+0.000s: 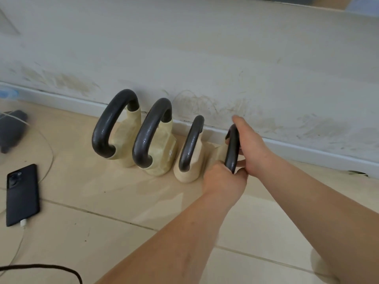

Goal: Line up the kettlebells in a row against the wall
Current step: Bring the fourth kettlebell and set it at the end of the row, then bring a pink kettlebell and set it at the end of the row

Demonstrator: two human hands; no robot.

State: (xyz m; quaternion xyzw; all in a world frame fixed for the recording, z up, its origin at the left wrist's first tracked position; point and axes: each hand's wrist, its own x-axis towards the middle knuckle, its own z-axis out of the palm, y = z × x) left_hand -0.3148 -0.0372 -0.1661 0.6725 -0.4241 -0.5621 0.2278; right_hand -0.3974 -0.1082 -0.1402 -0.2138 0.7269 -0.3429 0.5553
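Both your hands close on the black handle of the fourth kettlebell [230, 149]: your left hand [224, 179] wraps its grip around the lower, near end of the loop, and your right hand [251, 144] curls its grip over the upper part, fingers folded behind the bar. This kettlebell's cream body is mostly hidden behind your hands (only a sliver shows). It sits at the right end of the row, just beside the small kettlebell [189, 152]. Left of that stand the middle kettlebell [155, 138] and the leftmost kettlebell [118, 128], all close to the scuffed wall [205, 48] on the tiled floor [102, 222]. A dark phone [22, 194] lies well apart at left.
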